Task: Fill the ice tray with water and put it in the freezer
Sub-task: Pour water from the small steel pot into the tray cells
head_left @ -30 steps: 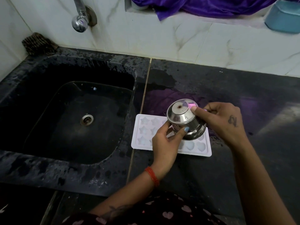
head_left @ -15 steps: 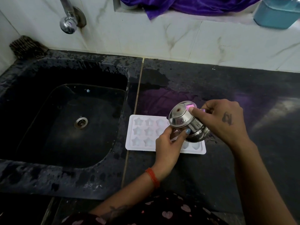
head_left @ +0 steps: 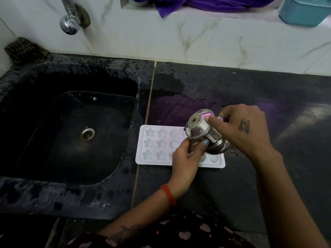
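Observation:
A white ice tray [head_left: 154, 145] with star and heart moulds lies flat on the dark wet counter [head_left: 250, 90], just right of the sink. A small steel pot [head_left: 198, 129] is tipped over the tray's right half, its base turned toward me. My right hand [head_left: 241, 129] grips the pot from the right, index finger on its base. My left hand [head_left: 186, 158] steadies the pot from below, thumb on its side. The tray's right moulds are partly hidden by the pot and hands.
A black sink [head_left: 71, 133] with a steel drain [head_left: 87, 134] lies to the left, a tap [head_left: 69, 22] above it on the marble wall. A scrubber [head_left: 23, 51] sits at the sink's back corner. Purple cloth [head_left: 206, 4] and a blue container [head_left: 304, 11] rest on the ledge.
The pot and both hands stay over the tray's right half, with the pot tipped a little further. The camera view has shifted slightly right.

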